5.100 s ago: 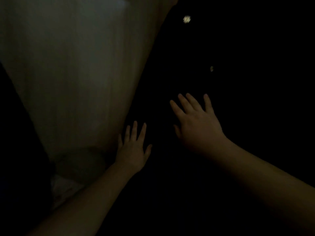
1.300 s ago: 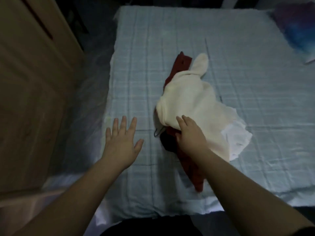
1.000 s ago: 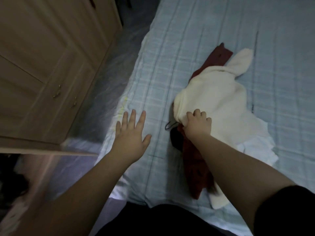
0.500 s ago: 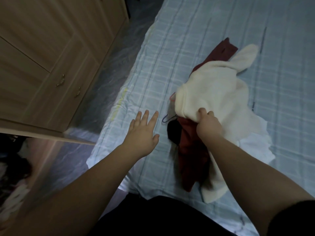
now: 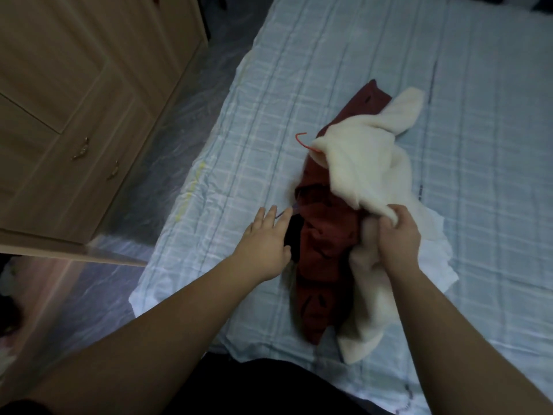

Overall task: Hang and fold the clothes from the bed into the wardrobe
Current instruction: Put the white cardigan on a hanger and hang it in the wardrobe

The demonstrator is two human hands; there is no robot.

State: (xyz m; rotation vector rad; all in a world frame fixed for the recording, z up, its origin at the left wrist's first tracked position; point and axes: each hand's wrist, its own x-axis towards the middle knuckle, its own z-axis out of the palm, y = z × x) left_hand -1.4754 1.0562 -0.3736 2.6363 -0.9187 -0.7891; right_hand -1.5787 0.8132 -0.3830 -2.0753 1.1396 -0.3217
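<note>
Clothes lie in 1 heap on the bed (image 5: 344, 55), near its edge by the wardrobe (image 5: 74, 100), and your right hand (image 5: 398, 235) has its grip clamped on the cream fleece (image 5: 359, 163) while your left hand (image 5: 263, 244) reaches with fingers apart toward the dark red garment (image 5: 323, 235). They look soft, light and floppy, so take the fleece by its top near the red hanger hook (image 5: 302, 140). The heap's long way runs from you up and right.
</note>
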